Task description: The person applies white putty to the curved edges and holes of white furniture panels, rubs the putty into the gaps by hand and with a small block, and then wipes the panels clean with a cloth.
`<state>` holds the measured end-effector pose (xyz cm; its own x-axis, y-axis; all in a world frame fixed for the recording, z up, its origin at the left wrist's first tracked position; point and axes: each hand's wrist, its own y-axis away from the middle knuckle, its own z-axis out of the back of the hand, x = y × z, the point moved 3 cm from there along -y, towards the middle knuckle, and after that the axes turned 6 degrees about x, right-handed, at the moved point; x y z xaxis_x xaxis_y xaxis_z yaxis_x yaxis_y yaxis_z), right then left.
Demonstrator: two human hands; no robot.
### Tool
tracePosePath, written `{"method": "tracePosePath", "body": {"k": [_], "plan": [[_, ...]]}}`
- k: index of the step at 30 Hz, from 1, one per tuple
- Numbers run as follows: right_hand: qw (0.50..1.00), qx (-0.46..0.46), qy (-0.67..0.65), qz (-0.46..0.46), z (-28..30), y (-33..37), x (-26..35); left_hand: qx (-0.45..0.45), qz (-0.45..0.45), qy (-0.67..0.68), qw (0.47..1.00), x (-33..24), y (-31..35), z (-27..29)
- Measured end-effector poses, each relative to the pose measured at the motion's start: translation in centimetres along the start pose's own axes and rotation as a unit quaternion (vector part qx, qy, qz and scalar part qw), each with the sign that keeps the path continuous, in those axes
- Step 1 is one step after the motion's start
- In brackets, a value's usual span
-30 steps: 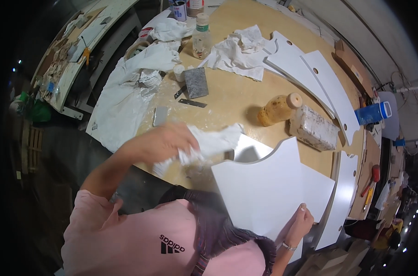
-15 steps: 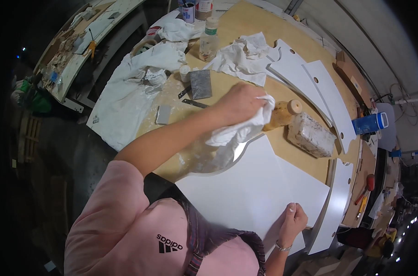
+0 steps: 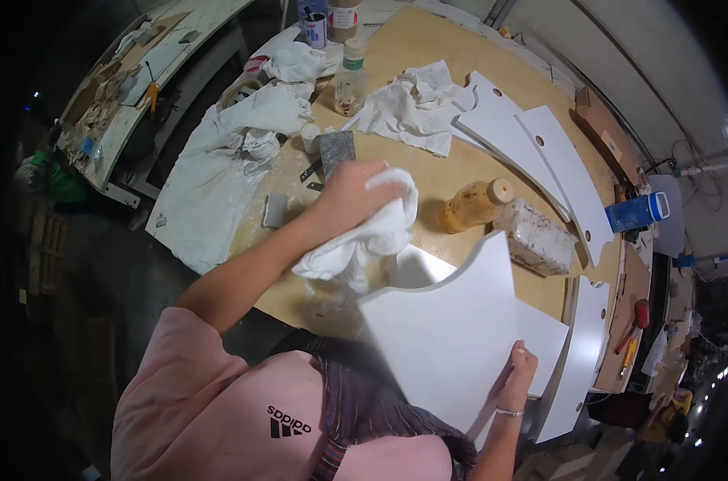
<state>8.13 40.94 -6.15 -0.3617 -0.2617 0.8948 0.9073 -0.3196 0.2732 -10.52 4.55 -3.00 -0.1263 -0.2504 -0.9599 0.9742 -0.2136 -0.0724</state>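
A round plywood table is filling the upper middle of the frame. A white panel with a curved notch is tilting across the lower centre, its long axis running from lower left to upper right. The right hand is gripping its lower right edge, fingers curled over it. The left hand is bunching a white rag in closed fingers just up and left of the panel's notch, nearer it than the right hand.
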Motion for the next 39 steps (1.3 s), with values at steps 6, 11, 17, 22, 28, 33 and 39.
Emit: {"method": "tracePosePath", "body": {"k": [6, 11, 17, 22, 28, 33, 39], "plan": [[0.905, 0.156, -0.328, -0.221, -1.1, -3.2, -1.9, 0.212, 0.116, 0.288, 0.927, 0.2, 3.1, -6.6], [0.869, 0.224, -0.36, -0.256, -2.3, -2.6, 1.3, 0.272, 0.121, 0.386, 0.873, -0.1, 5.1, -9.1], [0.881, 0.259, -0.316, -0.237, -1.8, -1.6, 7.3, 0.226, 0.079, 0.391, 0.888, 3.1, 7.0, -7.0], [0.953, 0.28, -0.08, -0.087, 0.0, -1.2, 9.6, 0.187, 0.13, 0.354, 0.907, 3.5, 8.1, -6.2], [0.987, 0.107, 0.12, 0.027, -0.8, -1.1, 6.5, 0.072, 0.144, 0.086, 0.983, 2.4, 9.8, -4.2], [0.982, 0.15, 0.106, 0.033, -0.5, -1.5, 5.8, -0.067, 0.068, 0.367, 0.925, 0.0, 5.0, 5.1], [0.965, 0.191, 0.179, 0.007, -3.7, -0.1, 5.7, 0.186, -0.122, 0.009, 0.975, -4.7, 6.4, -1.7]]}}
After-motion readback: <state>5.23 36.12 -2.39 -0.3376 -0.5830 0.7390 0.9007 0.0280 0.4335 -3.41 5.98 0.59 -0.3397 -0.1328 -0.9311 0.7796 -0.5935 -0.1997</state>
